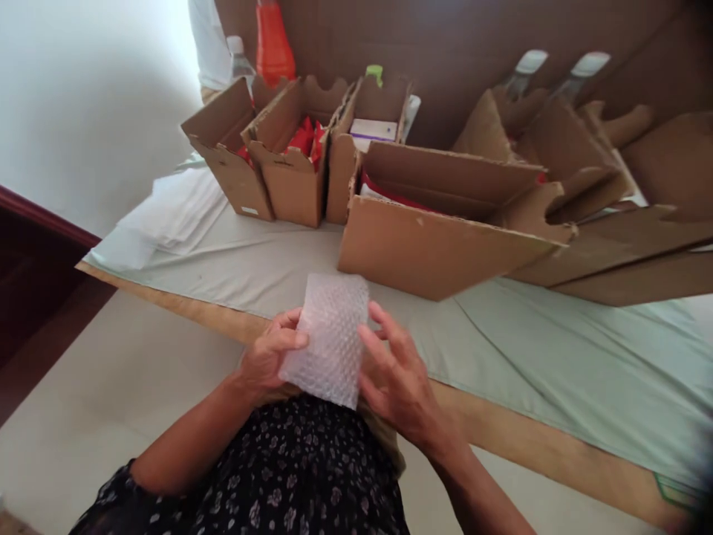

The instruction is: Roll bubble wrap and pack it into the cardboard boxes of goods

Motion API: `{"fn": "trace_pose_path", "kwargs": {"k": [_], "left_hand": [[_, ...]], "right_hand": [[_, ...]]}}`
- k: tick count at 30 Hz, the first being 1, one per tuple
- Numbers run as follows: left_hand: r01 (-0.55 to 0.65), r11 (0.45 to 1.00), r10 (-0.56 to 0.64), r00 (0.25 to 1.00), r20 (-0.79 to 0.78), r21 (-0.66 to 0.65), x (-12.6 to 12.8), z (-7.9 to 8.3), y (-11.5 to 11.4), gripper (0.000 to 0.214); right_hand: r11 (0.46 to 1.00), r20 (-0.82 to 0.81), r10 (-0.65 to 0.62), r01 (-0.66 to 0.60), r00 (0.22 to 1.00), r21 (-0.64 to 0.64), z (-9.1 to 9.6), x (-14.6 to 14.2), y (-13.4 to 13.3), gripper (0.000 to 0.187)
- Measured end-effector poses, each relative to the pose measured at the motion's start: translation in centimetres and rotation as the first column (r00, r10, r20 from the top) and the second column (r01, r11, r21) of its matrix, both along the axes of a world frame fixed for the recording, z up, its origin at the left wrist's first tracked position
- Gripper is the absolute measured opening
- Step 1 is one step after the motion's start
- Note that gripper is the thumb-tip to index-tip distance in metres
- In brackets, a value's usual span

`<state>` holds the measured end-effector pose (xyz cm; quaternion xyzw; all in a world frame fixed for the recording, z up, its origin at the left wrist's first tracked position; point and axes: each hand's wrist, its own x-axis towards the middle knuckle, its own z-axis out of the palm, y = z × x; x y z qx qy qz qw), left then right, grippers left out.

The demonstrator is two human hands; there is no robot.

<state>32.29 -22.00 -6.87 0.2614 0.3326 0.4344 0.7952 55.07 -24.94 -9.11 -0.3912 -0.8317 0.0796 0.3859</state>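
Observation:
I hold a clear bubble-wrap pouch (332, 338) upright in front of my body, just at the near edge of the table. My left hand (269, 355) grips its left side, thumb on the front. My right hand (396, 375) touches its right side, fingers spread and partly stretched, thumb pressed on the wrap. What the pouch contains, if anything, I cannot make out.
A pale green cloth (557, 357) covers the wooden table. Several open cardboard boxes stand on it: a large one (434, 249) straight ahead, smaller ones (290, 160) at back left with red packets inside. An orange bottle (272, 37) and clear bottles stand behind. White sheets (167, 215) lie at left.

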Motion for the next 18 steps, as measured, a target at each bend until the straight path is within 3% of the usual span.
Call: {"fn": "trace_pose_path", "kwargs": {"k": [4, 7, 9, 11, 13, 15, 17, 18], "left_hand": [[0.041, 0.999, -0.041, 0.999, 0.016, 0.017, 1.4, 0.2, -1.0, 0.043], [0.051, 0.998, -0.058, 0.98, -0.188, -0.045, 0.3, -1.1, -2.1, 0.045], [0.036, 0.999, -0.029, 0.907, -0.419, 0.009, -1.2, -1.8, -3.1, 0.042], [0.055, 0.983, 0.072, 0.768, -0.637, 0.178, -2.7, -2.0, -4.3, 0.032], [0.168, 0.895, 0.229, 0.623, -0.748, 0.413, -3.7, -1.5, -5.2, 0.033], [0.345, 0.73, 0.354, 0.548, -0.758, 0.59, -3.9, -1.0, -5.7, 0.054], [0.461, 0.605, 0.405, 0.524, -0.749, 0.65, -3.5, -0.9, -5.6, 0.065], [0.477, 0.593, 0.416, 0.509, -0.753, 0.649, -3.1, -1.1, -5.4, 0.061]], "right_hand": [[0.995, -0.009, 0.082, -0.081, 0.997, 0.054, 0.3, -0.4, -0.5, 0.067], [0.991, -0.025, 0.117, -0.119, 0.993, -0.055, -0.7, 0.2, -1.1, 0.051], [0.983, -0.051, 0.091, -0.098, 0.995, -0.155, -1.6, 0.6, -1.4, 0.043], [0.97, -0.102, 0.043, -0.066, 0.994, -0.235, -2.2, 0.7, -1.7, 0.039], [0.945, -0.168, 0.016, -0.07, 0.986, -0.32, -2.3, 0.6, -1.9, 0.035], [0.91, -0.232, 0.03, -0.122, 0.972, -0.395, -2.1, 0.3, -1.8, 0.031], [0.885, -0.277, 0.035, -0.158, 0.96, -0.438, -1.9, -0.2, -1.8, 0.025], [0.875, -0.285, 0.025, -0.159, 0.958, -0.457, -1.8, -0.4, -1.8, 0.024]]}}
